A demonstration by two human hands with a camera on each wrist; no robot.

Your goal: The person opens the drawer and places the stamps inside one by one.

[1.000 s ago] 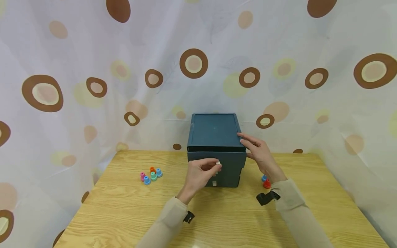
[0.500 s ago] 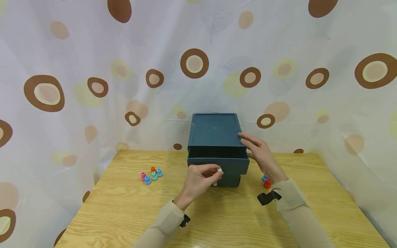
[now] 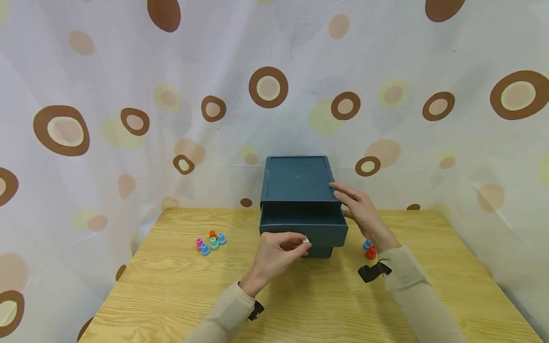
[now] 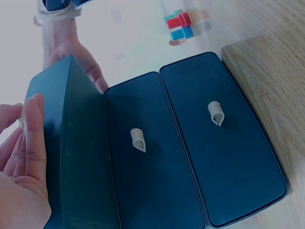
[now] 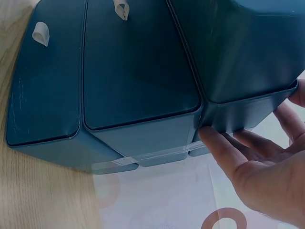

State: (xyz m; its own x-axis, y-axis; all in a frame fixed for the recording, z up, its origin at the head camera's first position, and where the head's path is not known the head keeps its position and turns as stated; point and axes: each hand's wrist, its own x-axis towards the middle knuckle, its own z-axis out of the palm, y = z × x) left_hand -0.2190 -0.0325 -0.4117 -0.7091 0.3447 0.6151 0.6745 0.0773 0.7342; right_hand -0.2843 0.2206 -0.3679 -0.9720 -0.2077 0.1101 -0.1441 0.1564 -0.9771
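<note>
Top drawer has slid further out of the blue cabinet on the table; the left hand pinches its pale tab, the right hand touches the cabinet's side, fingers extended

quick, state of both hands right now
Left hand: closed, pinching the white tab of the open top drawer.
Right hand: open, resting against the side of the blue cabinet.

A pale, creased sheet, printed with brown rings and faint peach and yellow spots, wraps from nine o'clock through twelve to three; a light wood-grain tabletop spreads toward six.
</note>
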